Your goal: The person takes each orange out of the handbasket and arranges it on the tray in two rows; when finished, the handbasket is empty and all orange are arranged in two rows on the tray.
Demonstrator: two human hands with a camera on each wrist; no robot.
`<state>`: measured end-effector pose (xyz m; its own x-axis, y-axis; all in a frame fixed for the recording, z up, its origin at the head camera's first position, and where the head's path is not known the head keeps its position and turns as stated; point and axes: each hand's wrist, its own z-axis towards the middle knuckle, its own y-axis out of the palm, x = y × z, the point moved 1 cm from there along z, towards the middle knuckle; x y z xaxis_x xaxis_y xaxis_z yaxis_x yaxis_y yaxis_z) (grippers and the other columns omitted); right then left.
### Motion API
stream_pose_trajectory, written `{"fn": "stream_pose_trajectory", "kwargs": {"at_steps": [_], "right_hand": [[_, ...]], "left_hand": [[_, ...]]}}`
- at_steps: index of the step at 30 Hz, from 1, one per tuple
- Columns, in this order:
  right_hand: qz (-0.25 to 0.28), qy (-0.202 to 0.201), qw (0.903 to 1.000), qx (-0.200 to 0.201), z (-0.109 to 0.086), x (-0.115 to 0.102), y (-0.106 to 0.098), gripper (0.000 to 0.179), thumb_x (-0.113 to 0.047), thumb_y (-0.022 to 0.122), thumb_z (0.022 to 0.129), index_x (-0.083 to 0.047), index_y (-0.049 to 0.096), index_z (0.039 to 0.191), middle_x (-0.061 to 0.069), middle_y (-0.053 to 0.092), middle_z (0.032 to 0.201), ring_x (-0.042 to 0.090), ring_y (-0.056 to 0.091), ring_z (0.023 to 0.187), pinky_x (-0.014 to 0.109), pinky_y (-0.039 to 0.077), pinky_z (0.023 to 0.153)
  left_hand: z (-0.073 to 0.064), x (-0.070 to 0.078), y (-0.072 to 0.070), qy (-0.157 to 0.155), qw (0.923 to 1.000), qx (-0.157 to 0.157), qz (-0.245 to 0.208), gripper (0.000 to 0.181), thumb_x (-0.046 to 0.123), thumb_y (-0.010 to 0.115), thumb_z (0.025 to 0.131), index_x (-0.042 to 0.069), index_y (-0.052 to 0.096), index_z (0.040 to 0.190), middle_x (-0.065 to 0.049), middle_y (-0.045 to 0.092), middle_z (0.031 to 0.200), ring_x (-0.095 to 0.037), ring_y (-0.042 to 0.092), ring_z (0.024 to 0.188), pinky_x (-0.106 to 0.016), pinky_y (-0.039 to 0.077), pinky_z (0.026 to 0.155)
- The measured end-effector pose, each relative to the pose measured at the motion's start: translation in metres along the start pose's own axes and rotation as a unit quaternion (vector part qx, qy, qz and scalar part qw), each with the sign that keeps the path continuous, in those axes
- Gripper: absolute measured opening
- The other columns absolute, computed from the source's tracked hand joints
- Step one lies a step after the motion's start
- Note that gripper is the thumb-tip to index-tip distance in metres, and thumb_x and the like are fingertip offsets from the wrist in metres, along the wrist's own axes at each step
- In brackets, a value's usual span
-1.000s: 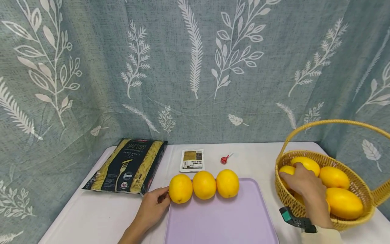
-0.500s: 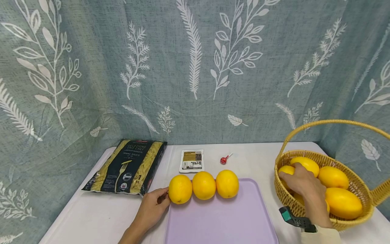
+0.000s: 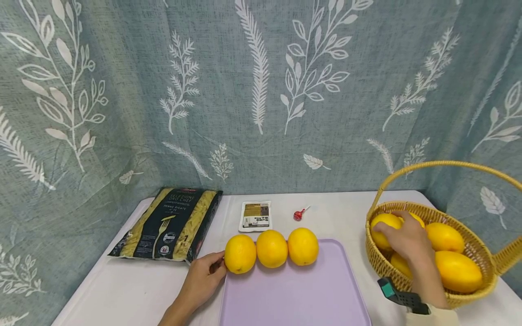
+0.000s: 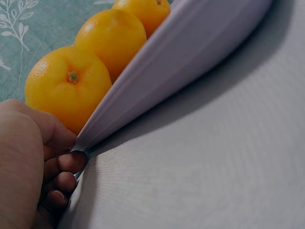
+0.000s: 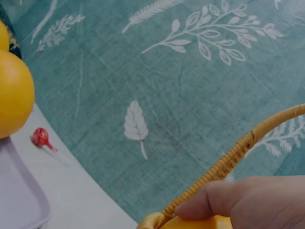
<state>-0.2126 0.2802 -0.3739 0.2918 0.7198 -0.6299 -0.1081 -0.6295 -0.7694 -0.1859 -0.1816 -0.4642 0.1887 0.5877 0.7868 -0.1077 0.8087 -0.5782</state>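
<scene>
Yellow fruit (image 3: 388,221) is at the left side of the basket (image 3: 381,266), and the right hand (image 3: 409,240) grips it. Three oranges (image 3: 272,249) make a row at the tray's (image 3: 293,292) far end, and the left hand (image 3: 204,279) pinches its far left corner

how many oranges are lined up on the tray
3, in a row along the far edge of the tray: left orange beside the left hand, right orange at the other end, middle orange between. None seems hidden.
</scene>
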Motion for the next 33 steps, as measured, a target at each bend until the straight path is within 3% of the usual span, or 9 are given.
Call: {"fn": "stream_pose_trajectory", "kwargs": {"at_steps": [8,13,23,29,33], "right_hand": [[0.032,-0.011,0.9978,0.058,-0.008,-0.008,-0.003,0.089,-0.052,0.068,0.088,-0.006,0.033,0.157,0.033,0.036,0.151,0.053,0.039,0.119,0.059,0.038,0.086],[0.032,-0.027,0.9969,0.066,-0.013,-0.014,-0.007,0.089,-0.054,0.067,0.089,-0.005,0.034,0.156,0.033,0.037,0.151,0.055,0.038,0.124,0.06,0.037,0.089],[0.045,-0.047,0.9934,0.094,-0.024,-0.031,-0.007,0.074,-0.045,0.068,0.087,-0.009,0.045,0.148,0.026,0.048,0.143,0.044,0.045,0.11,0.046,0.037,0.077],[0.041,-0.07,0.9927,0.089,-0.03,-0.043,-0.003,0.07,-0.042,0.066,0.087,-0.01,0.046,0.146,0.024,0.053,0.135,0.039,0.05,0.101,0.041,0.04,0.072],[0.049,-0.085,0.993,0.066,-0.033,-0.05,0.004,0.071,-0.04,0.065,0.088,-0.01,0.044,0.148,0.025,0.052,0.133,0.041,0.045,0.105,0.043,0.04,0.072]], "left_hand": [[0.0,0.0,0.001,0.001,1.0,0.001,0.002,0.034,-0.001,0.068,0.087,-0.004,0.071,0.12,0.003,0.062,0.078,-0.01,0.052,0.072,-0.022,0.046,0.063],[0.0,-0.001,0.001,-0.006,1.0,0.002,0.003,0.034,0.0,0.069,0.087,-0.004,0.071,0.12,0.004,0.061,0.077,-0.009,0.053,0.071,-0.022,0.047,0.063],[0.0,0.0,0.001,0.005,1.0,0.003,-0.006,0.033,0.0,0.069,0.087,-0.005,0.071,0.12,0.003,0.062,0.077,-0.009,0.052,0.072,-0.022,0.047,0.063],[0.0,-0.001,0.0,0.002,1.0,0.002,-0.007,0.033,0.0,0.069,0.087,-0.004,0.072,0.12,0.004,0.061,0.077,-0.008,0.052,0.071,-0.022,0.046,0.063],[0.0,-0.001,0.001,0.002,1.0,0.0,-0.004,0.033,0.0,0.069,0.087,-0.004,0.071,0.121,0.003,0.062,0.077,-0.009,0.052,0.072,-0.022,0.047,0.064]]}}
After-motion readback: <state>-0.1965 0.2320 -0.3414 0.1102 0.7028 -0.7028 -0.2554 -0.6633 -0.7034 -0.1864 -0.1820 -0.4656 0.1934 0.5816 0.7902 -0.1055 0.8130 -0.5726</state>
